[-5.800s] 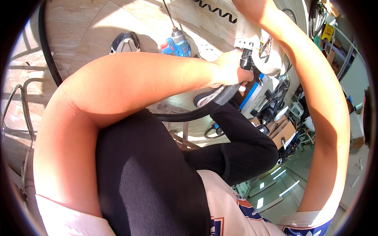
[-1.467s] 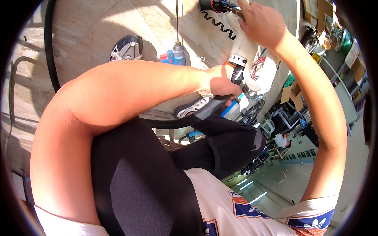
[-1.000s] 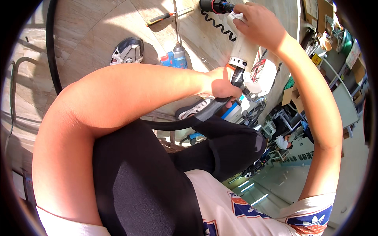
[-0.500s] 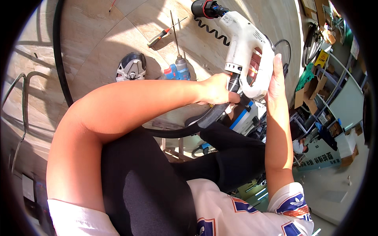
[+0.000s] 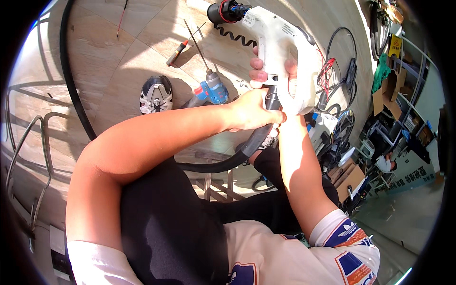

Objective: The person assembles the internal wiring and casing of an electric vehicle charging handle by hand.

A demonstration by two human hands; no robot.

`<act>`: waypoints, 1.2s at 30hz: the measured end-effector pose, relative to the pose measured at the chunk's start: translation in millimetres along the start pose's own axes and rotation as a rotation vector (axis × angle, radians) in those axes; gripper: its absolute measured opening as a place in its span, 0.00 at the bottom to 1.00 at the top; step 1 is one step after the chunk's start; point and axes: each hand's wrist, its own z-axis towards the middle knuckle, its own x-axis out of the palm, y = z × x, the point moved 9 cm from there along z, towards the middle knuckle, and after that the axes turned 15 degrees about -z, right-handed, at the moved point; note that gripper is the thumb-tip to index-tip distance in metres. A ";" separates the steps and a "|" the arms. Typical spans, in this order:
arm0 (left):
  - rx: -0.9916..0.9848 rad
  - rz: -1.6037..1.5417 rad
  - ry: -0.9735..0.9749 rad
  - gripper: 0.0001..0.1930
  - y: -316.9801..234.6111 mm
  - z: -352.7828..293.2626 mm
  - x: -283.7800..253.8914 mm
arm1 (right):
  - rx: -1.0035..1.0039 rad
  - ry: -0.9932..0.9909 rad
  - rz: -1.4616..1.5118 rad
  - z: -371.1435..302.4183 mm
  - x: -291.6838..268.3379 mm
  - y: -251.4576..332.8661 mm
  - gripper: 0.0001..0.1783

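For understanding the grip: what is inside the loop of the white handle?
Through the loop of the white handle, part of the right hand shows. Its fingertips show at the handle's left side; the palm is covered.

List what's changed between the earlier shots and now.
Right hand: moved down from the upper end of the white housing, by the black end piece; now wrapped around the housing's grip, thumb through the opening. Screwdriver: now on the floor; not there 1.5 s ago, when the right hand seemed to hold a tool.
Same: left hand on the black cable; blue drill on the floor.
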 end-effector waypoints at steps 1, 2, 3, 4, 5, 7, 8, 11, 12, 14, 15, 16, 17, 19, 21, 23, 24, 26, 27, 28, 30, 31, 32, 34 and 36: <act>0.016 0.044 -0.016 0.17 2.2 -1.0 -0.2 | -0.026 -0.089 -0.102 -4.9 8.4 6.0 0.40; 0.041 0.090 -0.038 0.19 1.7 -1.0 -2.1 | -0.039 -0.130 -0.191 -6.0 9.6 10.6 0.38; -0.011 0.141 0.035 0.26 10.9 -2.3 -5.4 | -0.049 -0.173 -0.278 -7.6 11.1 13.4 0.36; -0.081 0.127 0.061 0.29 12.6 -5.9 -8.7 | -0.057 -0.194 -0.360 -13.4 6.3 20.2 0.35; -0.158 0.110 0.088 0.32 9.3 -14.9 -10.8 | -0.063 -0.223 -0.439 -19.5 5.5 25.0 0.33; -0.298 0.092 0.105 0.38 -6.1 -38.7 -27.2 | -0.105 -0.412 -0.600 -37.2 10.1 32.7 0.36; -0.355 0.093 0.110 0.41 -17.4 -48.1 -41.2 | -0.128 -0.499 -0.687 -44.0 14.3 37.9 0.37; -0.186 0.192 -0.229 0.45 -60.4 -45.7 -110.0 | -0.003 -0.461 -0.482 -64.4 5.3 28.8 0.36; -0.061 0.276 -0.388 0.47 -79.7 -44.2 -127.1 | 0.010 -0.452 -0.414 -68.9 4.4 24.0 0.33; 0.112 0.482 -0.613 0.52 -92.6 -35.5 -164.0 | -0.017 -0.328 -0.378 -67.9 23.2 18.0 0.34; 0.189 0.580 -0.674 0.54 -99.8 -25.6 -171.5 | -0.023 -0.280 -0.345 -68.4 26.9 13.7 0.34; 0.268 0.634 -0.678 0.53 -110.2 -17.1 -173.0 | -0.034 -0.231 -0.308 -70.0 32.5 11.0 0.35; 0.344 0.683 -0.684 0.52 -119.5 -12.7 -171.7 | -0.038 -0.283 -0.349 -75.8 31.6 9.6 0.37; 0.442 0.689 -0.528 0.49 -139.9 -11.3 -136.9 | 0.052 -0.278 -0.411 -76.2 45.9 6.7 0.44; 0.642 0.599 -0.594 0.48 -146.6 -15.4 -140.4 | 0.066 -0.290 -0.440 -78.8 56.9 5.8 0.47; 0.699 0.521 -0.702 0.46 -154.5 -25.6 -135.2 | 0.121 -0.302 -0.295 -82.1 60.3 -0.8 0.48; 0.742 0.398 -0.705 0.40 -157.9 -26.6 -131.6 | 0.149 -0.307 -0.223 -83.8 61.2 -5.1 0.48; 0.721 0.306 -0.659 0.39 -160.8 -27.6 -124.8 | 0.050 -0.238 -0.235 -88.2 64.2 -1.0 0.39; 0.658 0.340 -0.609 0.43 -154.3 -24.8 -131.9 | -0.001 -0.205 -0.241 -90.4 66.9 1.3 0.35; 0.621 0.321 -0.579 0.42 -151.6 -22.6 -134.3 | 0.004 -0.191 -0.277 -90.6 69.9 0.9 0.35; 0.547 0.280 -0.515 0.42 -145.5 -16.9 -137.3 | 0.010 -0.165 -0.350 -91.4 77.5 1.2 0.35; 0.568 0.252 -0.484 0.42 -145.6 -15.3 -133.2 | 0.040 -0.217 -0.312 -94.9 74.4 -2.6 0.39; 0.589 0.224 -0.452 0.42 -144.6 -13.9 -128.4 | 0.069 -0.268 -0.273 -98.6 71.9 -7.1 0.44; 0.658 0.222 -0.482 0.41 -145.5 -15.6 -127.0 | 0.116 -0.323 -0.204 -103.5 67.1 -12.3 0.49; 0.756 0.275 -0.606 0.42 -146.9 -24.0 -132.0 | 0.150 -0.329 -0.143 -107.3 64.8 -16.2 0.49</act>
